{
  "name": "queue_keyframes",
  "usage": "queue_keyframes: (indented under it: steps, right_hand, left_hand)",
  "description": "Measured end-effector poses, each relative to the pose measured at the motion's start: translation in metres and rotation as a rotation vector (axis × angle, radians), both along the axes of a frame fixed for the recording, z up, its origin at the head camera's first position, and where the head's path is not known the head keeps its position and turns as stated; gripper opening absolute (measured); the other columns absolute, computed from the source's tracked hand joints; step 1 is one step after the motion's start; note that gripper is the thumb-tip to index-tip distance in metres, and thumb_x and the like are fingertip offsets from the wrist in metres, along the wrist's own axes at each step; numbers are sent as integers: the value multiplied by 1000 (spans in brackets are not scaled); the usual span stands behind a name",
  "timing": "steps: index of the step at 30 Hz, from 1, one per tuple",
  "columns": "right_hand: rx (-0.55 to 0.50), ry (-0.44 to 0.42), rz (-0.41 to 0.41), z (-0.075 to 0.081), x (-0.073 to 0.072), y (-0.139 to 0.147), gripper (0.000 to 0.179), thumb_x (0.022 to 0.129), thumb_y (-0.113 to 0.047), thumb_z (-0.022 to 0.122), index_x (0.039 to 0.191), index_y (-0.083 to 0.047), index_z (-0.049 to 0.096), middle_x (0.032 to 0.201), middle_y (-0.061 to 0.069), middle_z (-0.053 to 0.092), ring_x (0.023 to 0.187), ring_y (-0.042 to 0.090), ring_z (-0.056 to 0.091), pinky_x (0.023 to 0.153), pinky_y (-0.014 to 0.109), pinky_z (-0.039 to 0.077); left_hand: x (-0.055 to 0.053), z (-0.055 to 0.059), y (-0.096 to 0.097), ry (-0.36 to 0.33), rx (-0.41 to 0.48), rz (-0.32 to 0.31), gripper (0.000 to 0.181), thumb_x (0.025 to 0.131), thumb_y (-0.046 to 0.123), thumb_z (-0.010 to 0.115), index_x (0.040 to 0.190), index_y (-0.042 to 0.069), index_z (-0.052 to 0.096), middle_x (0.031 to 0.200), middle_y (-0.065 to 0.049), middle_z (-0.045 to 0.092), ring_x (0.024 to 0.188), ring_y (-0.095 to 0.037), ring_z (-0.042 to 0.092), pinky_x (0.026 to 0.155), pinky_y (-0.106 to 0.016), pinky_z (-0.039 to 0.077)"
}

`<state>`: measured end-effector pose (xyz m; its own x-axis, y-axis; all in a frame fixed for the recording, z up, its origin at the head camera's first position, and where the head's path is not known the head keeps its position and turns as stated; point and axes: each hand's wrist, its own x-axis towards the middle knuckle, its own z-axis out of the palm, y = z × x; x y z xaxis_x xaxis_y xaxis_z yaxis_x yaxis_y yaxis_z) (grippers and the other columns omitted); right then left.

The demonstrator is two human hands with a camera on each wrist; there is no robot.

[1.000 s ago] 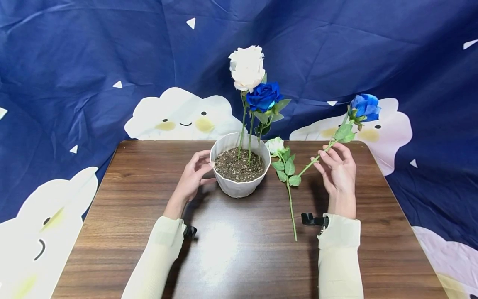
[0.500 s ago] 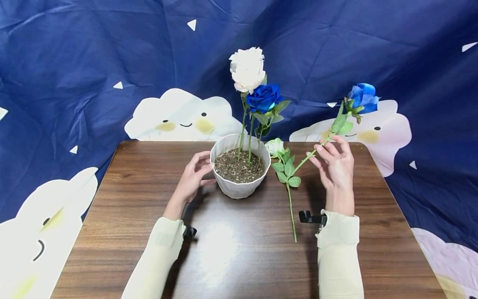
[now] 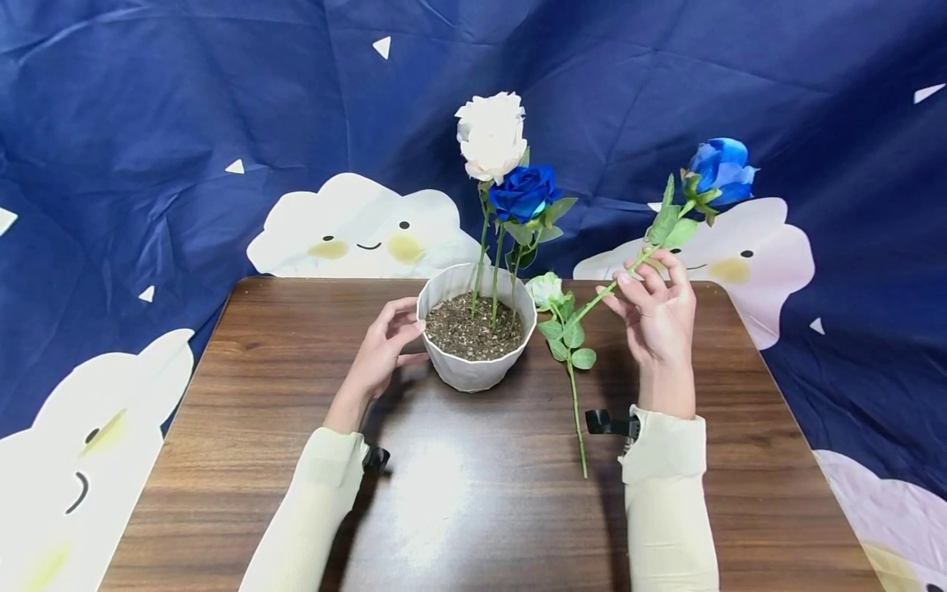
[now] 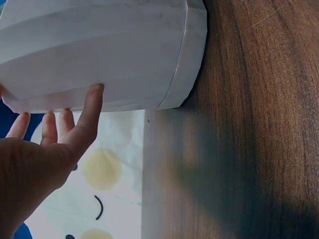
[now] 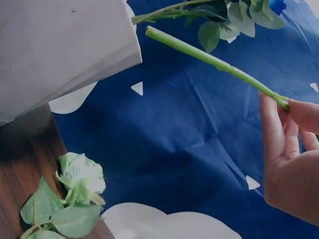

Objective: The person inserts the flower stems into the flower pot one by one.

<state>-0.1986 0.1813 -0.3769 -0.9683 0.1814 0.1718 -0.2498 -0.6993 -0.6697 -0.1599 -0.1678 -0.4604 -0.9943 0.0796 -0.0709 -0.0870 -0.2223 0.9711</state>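
Blue rose [image 3: 722,173] up a bit, stem nearer pot [image 3: 469,375]

R hand [image 3: 661,306] lifted it to pot's 2 o'clock, grip pinching stem. Looks better set for planting, prob. L hand [image 3: 383,339] touches pot's 9 o'clock side, grip spread. R wrist cam shows stem tip [image 5: 151,32] free of pot; head cam muddles it w/ flat white rose's [image 3: 546,290] leaves.

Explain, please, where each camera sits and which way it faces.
Head: on the head, facing forward-down at the pot; left fingers, right fingers, sleeves show.
Left wrist: worn there, facing the pot; left fingers show.
Right wrist: worn there, facing the held stem; right fingers show.
Head and right wrist share the lying white rose.
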Motion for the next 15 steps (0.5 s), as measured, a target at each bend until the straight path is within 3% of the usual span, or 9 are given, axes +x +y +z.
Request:
queue_keyframes:
  steps: [10,15]
  right_hand:
    - [121,57,-24,15,2,-27,43,85,28,57,113,-4,53,93,18,62,74,26,68,56,38,65]
    - [155,90,-15,18,4,-40,44,85,27,58,114,-5,52,94,18,63,76,27,68,58,40,66]
  left_hand:
    - [0,1,0,7,-3,3,47,100,7,59,144,5,45,122,-11,46,109,-22,54,87,-53,62]
    - [-1,-1,-1,6,2,2,47,99,6,59,144,5,45,121,-12,47,108,-23,54,87,-55,61]
